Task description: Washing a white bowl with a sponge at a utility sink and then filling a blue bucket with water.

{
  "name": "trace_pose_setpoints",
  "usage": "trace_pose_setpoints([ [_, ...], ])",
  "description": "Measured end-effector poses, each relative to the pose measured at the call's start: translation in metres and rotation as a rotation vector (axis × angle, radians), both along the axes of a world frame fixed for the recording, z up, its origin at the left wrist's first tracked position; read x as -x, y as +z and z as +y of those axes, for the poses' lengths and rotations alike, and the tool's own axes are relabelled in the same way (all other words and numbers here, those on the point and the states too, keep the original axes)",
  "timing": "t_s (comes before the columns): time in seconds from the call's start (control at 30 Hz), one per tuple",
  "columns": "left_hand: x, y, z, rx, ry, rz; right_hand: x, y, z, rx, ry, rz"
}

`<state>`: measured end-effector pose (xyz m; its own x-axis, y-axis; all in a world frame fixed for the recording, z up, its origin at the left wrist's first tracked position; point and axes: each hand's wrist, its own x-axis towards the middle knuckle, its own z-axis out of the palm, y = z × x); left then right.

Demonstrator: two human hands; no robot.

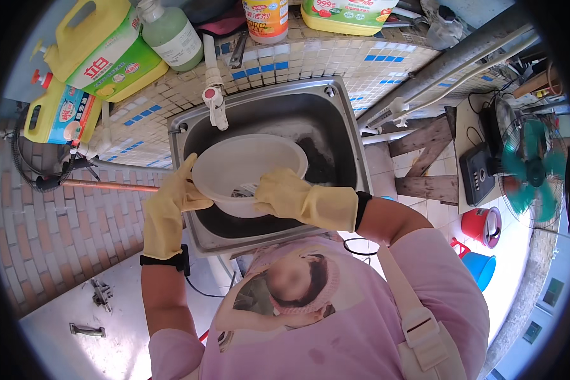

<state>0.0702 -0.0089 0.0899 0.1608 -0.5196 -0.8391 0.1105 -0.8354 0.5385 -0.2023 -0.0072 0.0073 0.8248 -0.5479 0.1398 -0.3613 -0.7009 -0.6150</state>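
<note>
A whitish translucent plastic basin [247, 156] is tilted inside a stainless steel sink [330, 109]. My left hand [180, 190], in a pale yellow rubber glove, grips the basin's left rim. My right hand [285, 192], gloved the same way, is at the basin's near side, with its fingers bent over the rim; whether it holds something is hidden. A small patterned patch shows beside its fingertips, too unclear to name. Above the basin hangs a white plastic tap [216, 107] with a red-marked knob. Dark residue and some foam lie on the sink's floor, right of the basin.
Yellow detergent jugs [109, 52] and a green pump bottle [173, 40] stand on the tiled ledge behind the sink, with an orange cleaner bottle [266, 21]. At the right are pipes, a wooden stand [427, 187], a green-bladed fan [534, 171], a red bucket [477, 225] and a blue bucket [479, 268].
</note>
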Motion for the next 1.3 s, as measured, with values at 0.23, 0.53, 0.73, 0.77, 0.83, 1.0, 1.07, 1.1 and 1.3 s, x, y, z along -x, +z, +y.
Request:
trace_pose_setpoints([
  [0.23,-0.034,-0.083,0.029,0.203,-0.001,-0.066,0.012,-0.013,-0.001,-0.517,0.007,-0.084],
  [0.53,0.048,-0.003,0.027,0.398,0.025,-0.324,0.026,-0.119,-0.071,-0.502,-1.078,0.936],
  [0.73,0.04,0.032,0.043,0.316,0.077,-0.414,0.019,-0.11,-0.079,-0.527,-1.056,0.827],
  [0.77,0.038,0.035,0.048,0.34,0.115,-0.43,0.019,-0.109,-0.079,-0.529,-1.054,0.809],
  [0.83,0.034,0.036,0.058,0.365,0.168,-0.45,0.013,-0.113,-0.078,-0.564,-1.144,0.663],
  [1.0,0.039,0.066,0.069,0.24,0.241,-0.519,-0.024,-0.137,-0.086,-0.493,-1.062,0.805],
  [1.07,0.037,0.07,0.081,0.317,0.257,-0.553,-0.047,-0.152,-0.087,-0.419,-0.988,0.588],
  [1.1,0.039,0.069,0.08,0.411,0.26,-0.567,-0.055,-0.195,-0.089,-0.193,-0.909,0.779],
  [1.3,0.028,0.076,0.1,0.386,0.259,-0.631,-0.118,-0.176,-0.031,-0.327,-0.196,0.586],
])
